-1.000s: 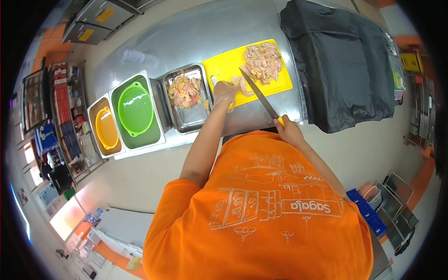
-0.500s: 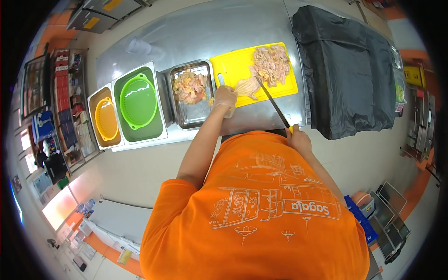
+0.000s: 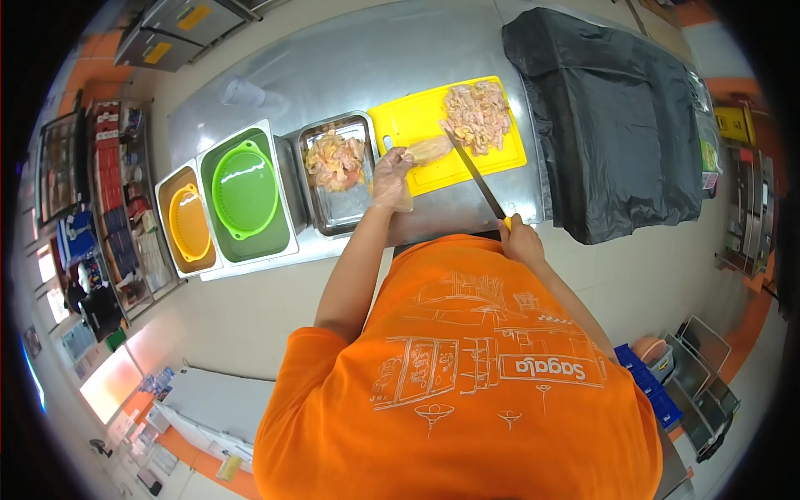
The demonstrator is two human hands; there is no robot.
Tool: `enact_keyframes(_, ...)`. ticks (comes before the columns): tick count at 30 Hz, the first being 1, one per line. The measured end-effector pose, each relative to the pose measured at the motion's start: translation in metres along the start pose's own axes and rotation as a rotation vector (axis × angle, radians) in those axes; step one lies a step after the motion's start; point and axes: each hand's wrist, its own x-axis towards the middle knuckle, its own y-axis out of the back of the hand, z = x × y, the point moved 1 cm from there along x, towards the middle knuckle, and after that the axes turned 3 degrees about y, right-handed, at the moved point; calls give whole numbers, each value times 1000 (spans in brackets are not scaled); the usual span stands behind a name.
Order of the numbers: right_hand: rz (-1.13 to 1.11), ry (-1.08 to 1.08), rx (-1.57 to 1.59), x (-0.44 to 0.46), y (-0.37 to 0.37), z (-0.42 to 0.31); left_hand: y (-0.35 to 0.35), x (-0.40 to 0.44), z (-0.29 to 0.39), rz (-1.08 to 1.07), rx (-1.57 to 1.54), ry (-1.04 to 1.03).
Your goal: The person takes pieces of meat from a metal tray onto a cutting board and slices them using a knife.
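Observation:
My left hand, in a clear plastic glove, pinches the near end of a pale piece of raw chicken skin on the yellow cutting board. My right hand grips the yellow handle of a long knife. The blade slants across the board, its tip at the far end of that piece. Beside the tip, a heap of cut chicken pieces covers the board's upper right. Left of the board, more uncut pieces lie in a metal tray, close to my left hand.
Left of the tray stand a green basket and an orange basket, each inside a steel pan. A clear cup is at the back of the steel table. Black plastic sheeting covers something on the right.
My left hand has shifted up slightly, and the skin piece, fanned out before, is now drawn into a narrower strip. The knife tip has moved a little left and up.

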Motion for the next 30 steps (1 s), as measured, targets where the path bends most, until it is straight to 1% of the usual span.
enact_keyframes(5,64,16,-30,-5,0,3,10,-5,-3,50,-76,-36)
enact_keyframes(8,-17,-37,-44,-8,8,-1,13,-9,7,56,-40,-47)
enact_keyframes(14,-14,-52,-25,-11,9,-3,10,-14,33,-54,-91,-84)
enact_keyframes(17,4,-51,-21,-11,6,-3,11,-15,42,-115,-30,-63)
enact_keyframes(20,28,-56,3,-11,5,-1,8,-16,49,-74,-71,-54)
enact_keyframes(23,40,-46,10,-15,10,-6,11,-15,58,-132,-112,-24)
enact_keyframes(26,53,-11,50,-14,5,0,7,-15,73,-215,-115,52)
enact_keyframes(30,73,1,119,-15,21,-14,-12,-17,99,-262,-93,169)
